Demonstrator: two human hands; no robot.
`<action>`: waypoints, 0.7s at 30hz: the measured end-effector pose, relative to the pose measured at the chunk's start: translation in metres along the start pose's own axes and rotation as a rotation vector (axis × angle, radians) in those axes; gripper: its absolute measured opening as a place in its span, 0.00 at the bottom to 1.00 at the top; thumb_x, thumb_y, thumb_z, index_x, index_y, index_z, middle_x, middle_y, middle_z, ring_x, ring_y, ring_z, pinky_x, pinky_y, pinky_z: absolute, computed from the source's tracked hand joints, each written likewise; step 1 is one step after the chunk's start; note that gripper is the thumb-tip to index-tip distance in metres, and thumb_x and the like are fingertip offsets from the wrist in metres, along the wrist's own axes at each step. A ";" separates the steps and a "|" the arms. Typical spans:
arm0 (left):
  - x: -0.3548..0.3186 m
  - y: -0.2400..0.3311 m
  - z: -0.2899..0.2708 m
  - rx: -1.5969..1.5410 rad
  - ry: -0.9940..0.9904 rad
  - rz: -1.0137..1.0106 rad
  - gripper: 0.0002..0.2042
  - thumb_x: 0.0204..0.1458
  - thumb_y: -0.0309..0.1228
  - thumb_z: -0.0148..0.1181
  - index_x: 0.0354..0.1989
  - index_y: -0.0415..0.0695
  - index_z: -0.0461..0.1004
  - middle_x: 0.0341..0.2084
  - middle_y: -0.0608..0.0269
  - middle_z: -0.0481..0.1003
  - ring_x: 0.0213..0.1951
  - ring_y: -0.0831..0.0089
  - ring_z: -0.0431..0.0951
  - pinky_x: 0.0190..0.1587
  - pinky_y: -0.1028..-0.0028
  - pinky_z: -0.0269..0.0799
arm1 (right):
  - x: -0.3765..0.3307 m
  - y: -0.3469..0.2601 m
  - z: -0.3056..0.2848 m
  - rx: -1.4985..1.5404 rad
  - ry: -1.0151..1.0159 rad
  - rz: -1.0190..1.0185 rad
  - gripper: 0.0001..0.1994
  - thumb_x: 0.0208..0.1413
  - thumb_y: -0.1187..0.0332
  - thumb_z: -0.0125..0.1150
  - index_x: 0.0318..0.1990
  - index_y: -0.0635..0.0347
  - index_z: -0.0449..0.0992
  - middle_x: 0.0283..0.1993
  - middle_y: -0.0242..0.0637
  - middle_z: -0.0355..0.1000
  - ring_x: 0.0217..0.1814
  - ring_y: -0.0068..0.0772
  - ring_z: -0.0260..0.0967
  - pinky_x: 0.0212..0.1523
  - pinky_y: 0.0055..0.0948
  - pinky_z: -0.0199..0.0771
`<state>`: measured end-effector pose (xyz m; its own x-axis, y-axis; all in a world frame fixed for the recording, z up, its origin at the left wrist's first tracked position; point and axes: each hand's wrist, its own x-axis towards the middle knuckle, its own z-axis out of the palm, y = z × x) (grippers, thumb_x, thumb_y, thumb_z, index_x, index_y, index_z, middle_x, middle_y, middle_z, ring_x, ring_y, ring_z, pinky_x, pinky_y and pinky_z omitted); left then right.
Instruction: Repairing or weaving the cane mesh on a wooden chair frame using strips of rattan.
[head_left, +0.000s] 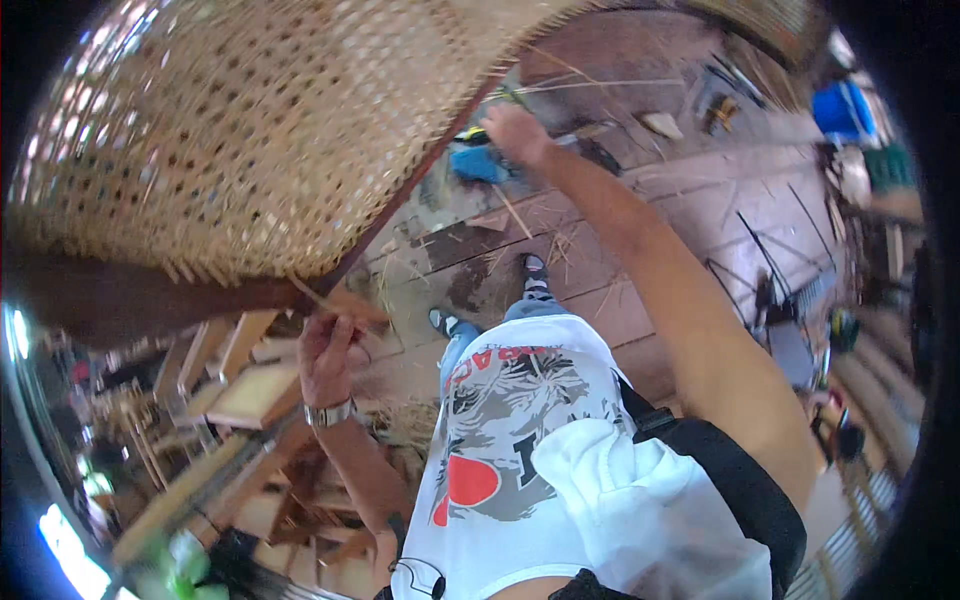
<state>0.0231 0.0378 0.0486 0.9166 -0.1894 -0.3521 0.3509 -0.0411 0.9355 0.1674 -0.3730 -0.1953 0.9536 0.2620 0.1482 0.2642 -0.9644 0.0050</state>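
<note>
Filling the far left, a big open-weave cane panel [240, 130] with a dark wooden frame is held up tilted. The left hand [325, 355] pinches its near corner; the right hand [515, 132] grips the frame's far edge, fingers closed.

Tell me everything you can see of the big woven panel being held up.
The woven panel is a large pale sheet of open cane-like lattice, edged by a dark brown wooden frame. It is held tilted, filling the upper left. The left hand grips its lower edge, the right hand its far edge. Loose strand ends stick out below.
</note>
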 end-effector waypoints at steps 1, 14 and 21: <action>0.001 0.002 0.004 0.071 -0.032 0.009 0.04 0.60 0.27 0.55 0.38 0.41 0.74 0.30 0.61 0.78 0.30 0.77 0.75 0.34 0.77 0.69 | 0.003 0.006 0.019 -0.043 0.038 -0.042 0.10 0.53 0.69 0.49 0.40 0.56 0.74 0.41 0.46 0.71 0.43 0.42 0.72 0.43 0.38 0.75; -0.004 -0.003 -0.017 0.015 0.006 -0.022 0.06 0.58 0.27 0.59 0.41 0.39 0.75 0.31 0.63 0.79 0.31 0.78 0.77 0.35 0.78 0.73 | -0.032 -0.005 -0.038 0.002 0.158 -0.337 0.11 0.50 0.73 0.50 0.42 0.57 0.68 0.43 0.43 0.65 0.46 0.45 0.66 0.49 0.39 0.68; 0.015 -0.002 -0.034 0.155 -0.137 0.016 0.06 0.59 0.29 0.59 0.39 0.39 0.76 0.27 0.67 0.76 0.30 0.80 0.74 0.36 0.78 0.72 | -0.074 -0.007 -0.054 0.260 0.185 0.022 0.14 0.49 0.77 0.48 0.46 0.58 0.65 0.45 0.47 0.62 0.52 0.50 0.62 0.54 0.44 0.64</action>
<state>0.0428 0.0687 0.0404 0.8835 -0.3227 -0.3395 0.2928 -0.1852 0.9381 0.0874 -0.3870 -0.1531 0.9234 0.2073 0.3229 0.2943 -0.9226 -0.2493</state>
